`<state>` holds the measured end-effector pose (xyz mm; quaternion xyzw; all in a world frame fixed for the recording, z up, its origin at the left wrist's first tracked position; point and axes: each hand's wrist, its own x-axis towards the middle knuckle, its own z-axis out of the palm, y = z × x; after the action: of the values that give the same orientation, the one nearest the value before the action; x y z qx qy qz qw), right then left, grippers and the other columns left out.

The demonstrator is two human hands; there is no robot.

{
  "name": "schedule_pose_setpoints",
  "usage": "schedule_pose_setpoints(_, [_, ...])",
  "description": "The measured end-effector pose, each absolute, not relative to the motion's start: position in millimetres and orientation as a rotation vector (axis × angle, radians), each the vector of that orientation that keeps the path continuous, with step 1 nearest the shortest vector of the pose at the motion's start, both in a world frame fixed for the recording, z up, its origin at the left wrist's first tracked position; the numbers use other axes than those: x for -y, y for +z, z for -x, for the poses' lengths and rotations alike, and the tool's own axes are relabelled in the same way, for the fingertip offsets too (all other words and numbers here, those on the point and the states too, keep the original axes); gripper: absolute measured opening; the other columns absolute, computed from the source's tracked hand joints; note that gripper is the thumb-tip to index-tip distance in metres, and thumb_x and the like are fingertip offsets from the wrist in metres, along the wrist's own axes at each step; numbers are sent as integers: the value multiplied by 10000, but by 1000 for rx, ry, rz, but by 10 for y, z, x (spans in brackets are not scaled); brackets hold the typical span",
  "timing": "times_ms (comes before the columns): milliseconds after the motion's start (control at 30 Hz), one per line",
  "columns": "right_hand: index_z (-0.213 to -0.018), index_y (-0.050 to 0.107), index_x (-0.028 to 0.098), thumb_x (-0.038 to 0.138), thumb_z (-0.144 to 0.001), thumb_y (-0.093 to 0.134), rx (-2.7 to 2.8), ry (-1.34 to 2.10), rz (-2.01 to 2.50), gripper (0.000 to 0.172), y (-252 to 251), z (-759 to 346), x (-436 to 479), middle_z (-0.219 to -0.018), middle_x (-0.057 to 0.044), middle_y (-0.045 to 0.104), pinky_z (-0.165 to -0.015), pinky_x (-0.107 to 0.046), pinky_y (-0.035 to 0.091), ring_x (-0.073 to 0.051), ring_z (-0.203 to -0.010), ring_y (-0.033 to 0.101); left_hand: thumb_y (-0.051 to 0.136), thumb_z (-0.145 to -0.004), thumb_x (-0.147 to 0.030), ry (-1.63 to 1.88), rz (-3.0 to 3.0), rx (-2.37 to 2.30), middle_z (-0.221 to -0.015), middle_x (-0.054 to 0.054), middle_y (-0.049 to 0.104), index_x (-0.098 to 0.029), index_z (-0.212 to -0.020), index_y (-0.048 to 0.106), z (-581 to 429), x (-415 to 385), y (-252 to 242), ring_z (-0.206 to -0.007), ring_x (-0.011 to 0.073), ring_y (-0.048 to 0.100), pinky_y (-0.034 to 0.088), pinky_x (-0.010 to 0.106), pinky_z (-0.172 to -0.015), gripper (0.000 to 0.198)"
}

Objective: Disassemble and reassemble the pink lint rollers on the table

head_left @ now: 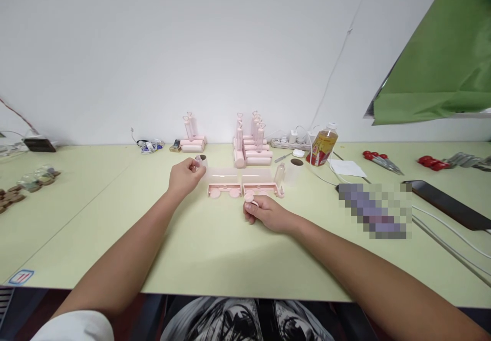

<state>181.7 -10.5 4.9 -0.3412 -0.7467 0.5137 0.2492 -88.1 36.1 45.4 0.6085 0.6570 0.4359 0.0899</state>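
My left hand point(184, 178) is closed, thumb and fingertips pinching a small clear tube-like piece point(198, 161). Just behind it is a translucent holder with a dark round spot point(203, 157). My right hand point(270, 214) is closed around a pale pink round cap point(249, 198) with a loop on it. Between the hands lie two pink trays, a left tray point(224, 186) and a right tray point(261, 186), each with clear plastic point(222, 176) behind it. A small clear bottle point(280, 172) stands at the right tray's end, partly tilted.
Pink cylinder sets point(253, 149) stand by the wall, with a smaller group point(192, 141) to their left. On the right are a drink bottle point(322, 144), a power strip point(291, 142), red-handled tools point(378, 158), a black phone-like slab point(447, 204) and cables.
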Motion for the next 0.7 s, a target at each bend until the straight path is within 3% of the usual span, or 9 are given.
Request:
schedule_pose_setpoints(200, [-772,574,154,510,-916,474,2050,1405,943,397,57,-1815,104,-770,-32,591,-686,-265,453,-136,-695,577,625,-700,-438,861,-1818,-2216,-698,-8,650,-211,-699,559,904,-424,417,-667,168,593,342,255,-541,237])
schedule_pose_setpoints(467, [-764,566,160,407,-907,496,2090,1363,1008,294,108,-1797,132,-732,-14,578,-629,-242,433,-122,-650,545,624,-715,-577,684,-1846,-2280,-838,6,679,-235,-868,580,938,-436,428,-771,204,632,344,267,-537,378])
schedule_pose_setpoints(600, [-764,569,161,361,-905,498,2123,1314,1022,255,89,-1791,121,-729,-7,574,-610,-231,417,-116,-640,534,621,-720,-619,933,-1899,-2354,-1014,60,633,-215,-1060,548,912,-369,518,-845,222,613,406,290,-604,533])
schedule_pose_setpoints(700, [-765,573,161,366,-902,502,2127,1303,1018,257,74,-1787,111,-727,-6,578,-610,-232,413,-118,-643,533,578,-814,-491,1323,-2153,-2111,-1038,78,604,-182,-1069,564,774,-206,557,-831,185,589,441,294,-682,400])
